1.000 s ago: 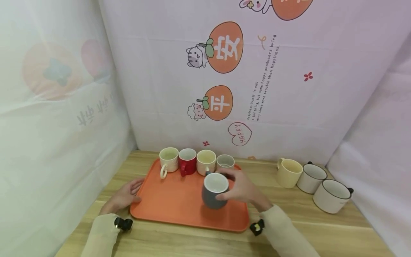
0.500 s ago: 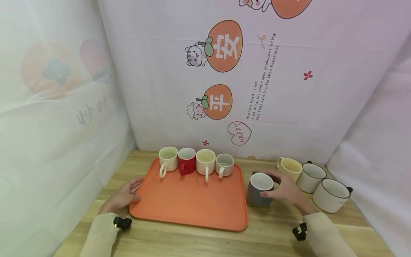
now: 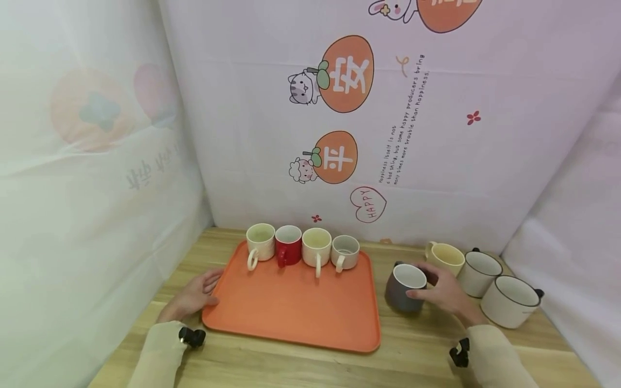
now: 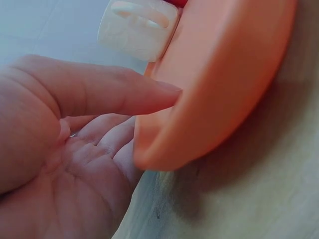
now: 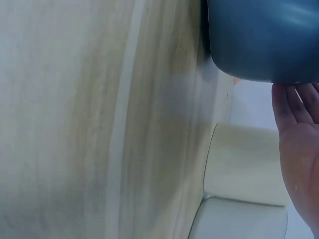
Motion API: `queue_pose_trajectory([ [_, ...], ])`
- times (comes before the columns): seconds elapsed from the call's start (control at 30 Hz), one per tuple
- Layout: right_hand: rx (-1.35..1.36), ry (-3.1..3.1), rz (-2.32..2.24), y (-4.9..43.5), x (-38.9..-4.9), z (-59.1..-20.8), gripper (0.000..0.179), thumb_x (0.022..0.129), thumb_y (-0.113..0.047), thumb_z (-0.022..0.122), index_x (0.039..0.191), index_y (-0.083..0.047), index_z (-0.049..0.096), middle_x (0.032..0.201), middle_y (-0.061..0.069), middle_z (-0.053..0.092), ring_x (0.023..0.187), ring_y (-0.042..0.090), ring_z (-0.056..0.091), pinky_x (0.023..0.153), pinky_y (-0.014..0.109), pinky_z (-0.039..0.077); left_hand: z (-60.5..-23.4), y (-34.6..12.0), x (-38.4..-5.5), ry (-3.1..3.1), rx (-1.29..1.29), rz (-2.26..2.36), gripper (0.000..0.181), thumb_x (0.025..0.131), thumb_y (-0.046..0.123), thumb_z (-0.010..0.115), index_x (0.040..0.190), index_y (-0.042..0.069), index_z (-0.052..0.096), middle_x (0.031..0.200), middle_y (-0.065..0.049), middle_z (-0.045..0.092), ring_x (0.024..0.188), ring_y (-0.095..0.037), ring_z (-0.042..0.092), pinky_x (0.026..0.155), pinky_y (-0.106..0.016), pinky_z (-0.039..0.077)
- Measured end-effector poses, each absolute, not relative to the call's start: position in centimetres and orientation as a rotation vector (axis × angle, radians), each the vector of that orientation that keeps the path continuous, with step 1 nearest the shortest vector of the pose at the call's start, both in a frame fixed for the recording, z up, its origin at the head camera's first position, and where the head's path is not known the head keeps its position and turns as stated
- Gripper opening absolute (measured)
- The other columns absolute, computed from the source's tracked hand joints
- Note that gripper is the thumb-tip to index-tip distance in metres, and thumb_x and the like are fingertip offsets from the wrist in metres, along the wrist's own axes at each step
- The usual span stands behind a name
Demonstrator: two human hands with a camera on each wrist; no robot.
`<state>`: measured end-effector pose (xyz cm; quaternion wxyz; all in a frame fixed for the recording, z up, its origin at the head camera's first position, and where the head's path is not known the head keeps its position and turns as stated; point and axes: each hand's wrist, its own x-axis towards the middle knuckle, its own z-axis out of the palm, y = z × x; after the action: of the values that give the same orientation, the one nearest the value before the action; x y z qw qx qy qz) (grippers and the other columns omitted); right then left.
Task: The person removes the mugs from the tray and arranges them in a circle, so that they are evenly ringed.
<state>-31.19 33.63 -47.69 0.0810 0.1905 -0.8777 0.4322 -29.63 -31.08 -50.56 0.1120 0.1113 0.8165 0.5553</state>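
My right hand grips a dark grey mug with a white inside, upright just right of the tray. Its thumb lies on the near side and its fingers reach round the back. In the right wrist view the grey mug is close to the table; I cannot tell whether it touches. My left hand holds the left edge of an orange tray. In the left wrist view the thumb presses on the tray's rim, with the other fingers outside it.
Along the tray's back edge stand a cream mug, a red mug, another cream mug and a pale grey mug. At right are a yellow mug and two white black-rimmed mugs. Cloth walls enclose the table.
My right hand has carried the grey mug from above the tray to the right, past its edge and over the wood. The left hand has stayed at the tray's left edge.
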Motion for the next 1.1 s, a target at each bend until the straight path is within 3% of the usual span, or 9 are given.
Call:
queue_pose_trajectory([
  [0.3, 0.589, -2.566, 1.35, 34.7, -31.0, -47.9, 0.071, 0.083, -0.009, 0.088, 0.145, 0.004, 0.057, 0.134, 0.027, 0.066, 0.114, -0.01, 0.061, 0.092, 0.005, 0.051, -50.0, -30.9, -29.8, 2.389, 0.304, 1.643, 0.088, 0.087, -0.015, 0.065, 0.162, -0.013, 0.019, 0.169, -0.038, 0.019, 0.158, -0.054, 0.02, 0.123, -0.049, 0.042],
  [0.37, 0.53, -2.593, 1.318, 35.0, -30.7, -47.8, 0.074, 0.085, -0.013, 0.088, 0.149, 0.002, 0.055, 0.139, 0.026, 0.065, 0.122, -0.001, 0.063, 0.095, 0.003, 0.048, -50.1, -30.9, -29.8, 2.384, 0.301, 1.651, 0.088, 0.087, -0.015, 0.065, 0.162, -0.013, 0.019, 0.169, -0.037, 0.02, 0.158, -0.053, 0.02, 0.123, -0.051, 0.041],
  [0.47, 0.41, -2.671, 1.239, 35.8, -30.0, -47.7, 0.078, 0.088, -0.024, 0.087, 0.153, -0.002, 0.052, 0.148, 0.025, 0.062, 0.133, 0.023, 0.063, 0.098, 0.003, 0.047, -50.2, -30.8, -29.7, 2.383, 0.305, 1.642, 0.088, 0.087, -0.015, 0.065, 0.162, -0.013, 0.019, 0.169, -0.037, 0.02, 0.158, -0.053, 0.02, 0.124, -0.053, 0.039],
  [0.57, 0.29, -2.729, 1.156, 36.5, -29.1, -47.7, 0.077, 0.09, -0.036, 0.084, 0.153, -0.004, 0.052, 0.149, 0.023, 0.062, 0.135, 0.042, 0.061, 0.096, 0.006, 0.049, -50.3, -30.9, -29.6, 2.39, 0.306, 1.631, 0.088, 0.088, -0.014, 0.066, 0.162, -0.013, 0.019, 0.169, -0.037, 0.02, 0.157, -0.053, 0.021, 0.123, -0.052, 0.039],
  [0.67, 0.193, -2.731, 1.076, 36.7, -28.5, -47.8, 0.073, 0.091, -0.043, 0.082, 0.148, -0.003, 0.058, 0.143, 0.022, 0.067, 0.13, 0.045, 0.065, 0.095, 0.014, 0.056, -50.3, -31.1, -29.5, 2.384, 0.308, 1.637, 0.087, 0.088, -0.015, 0.065, 0.162, -0.014, 0.019, 0.169, -0.037, 0.019, 0.157, -0.054, 0.02, 0.123, -0.049, 0.042],
  [0.77, 0.093, -2.736, 1.0, 36.0, -28.3, -48.0, 0.073, 0.09, -0.052, 0.081, 0.141, -0.003, 0.064, 0.137, 0.021, 0.071, 0.125, 0.043, 0.069, 0.097, 0.033, 0.06, -50.2, -31.4, -29.5, 2.379, 0.312, 1.641, 0.088, 0.088, -0.014, 0.065, 0.162, -0.014, 0.018, 0.169, -0.038, 0.018, 0.158, -0.054, 0.018, 0.121, -0.043, 0.046],
  [0.9, -0.033, -2.764, 0.923, 34.2, -28.5, -48.3, 0.082, 0.084, -0.064, 0.08, 0.137, -0.002, 0.067, 0.132, 0.022, 0.073, 0.12, 0.041, 0.071, 0.098, 0.055, 0.057, -50.0, -31.5, -29.5, 2.384, 0.311, 1.637, 0.088, 0.087, -0.015, 0.065, 0.162, -0.014, 0.018, 0.169, -0.038, 0.017, 0.158, -0.054, 0.018, 0.122, -0.046, 0.044],
  [1.1, -0.15, -2.726, 0.941, 32.6, -28.6, -48.7, 0.089, 0.081, -0.065, 0.082, 0.137, 0.002, 0.065, 0.129, 0.026, 0.073, 0.117, 0.042, 0.072, 0.101, 0.06, 0.054, -50.2, -30.8, -29.4, 2.383, 0.308, 1.643, 0.088, 0.086, -0.016, 0.065, 0.161, -0.015, 0.02, 0.169, -0.039, 0.018, 0.157, -0.054, 0.019, 0.124, -0.052, 0.039],
])
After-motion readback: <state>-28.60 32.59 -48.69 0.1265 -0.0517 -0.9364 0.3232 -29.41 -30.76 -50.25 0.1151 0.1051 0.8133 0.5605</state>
